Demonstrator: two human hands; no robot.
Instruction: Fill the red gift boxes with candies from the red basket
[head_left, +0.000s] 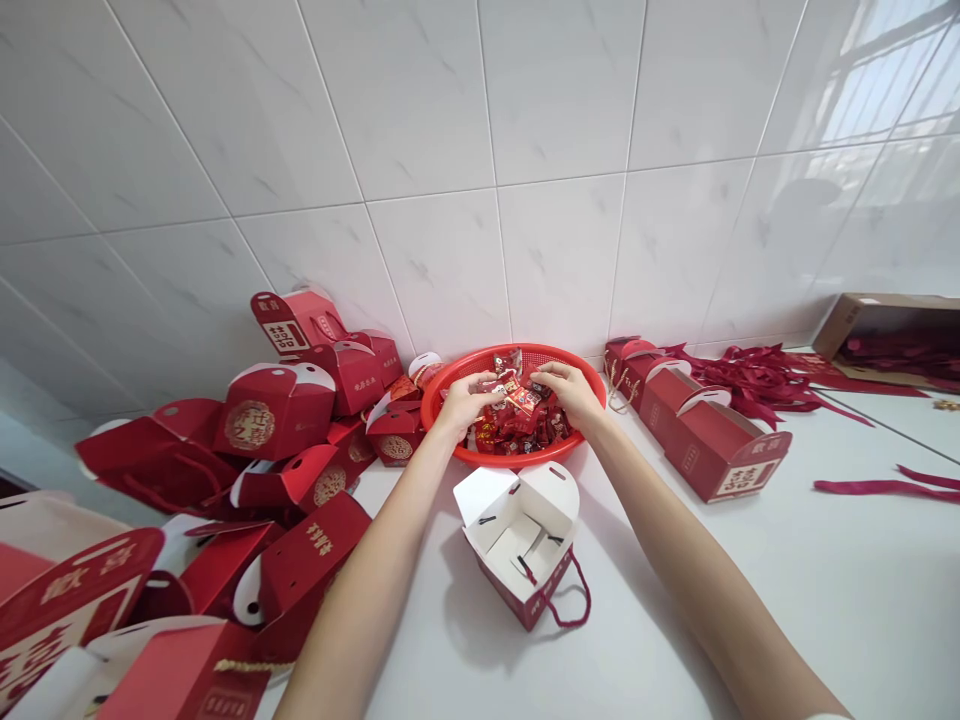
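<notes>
Near left, a heap of red cardboard gift boxes (pixel 300 560), smooth-faced and gold-printed. On the smooth white counter (pixel 622 650), an open gift box (pixel 517 540), white inside, with a dark-red cord handle (pixel 589 597); mouth upward, one corner toward the near edge. Beyond it, in an oval red plastic basket (pixel 480 459), crinkly wrapped candies (pixel 517 432); among them, a shiny red-and-gold candy packet (pixel 523 393), long axis slanting from far left to near right. Left hand (pixel 466 400) beside the packet, right hand (pixel 570 393) opposite, fingers bent; gripping or merely touching, impossible to tell. Farthest, glossy grey-veined wall tiles (pixel 562 250).
</notes>
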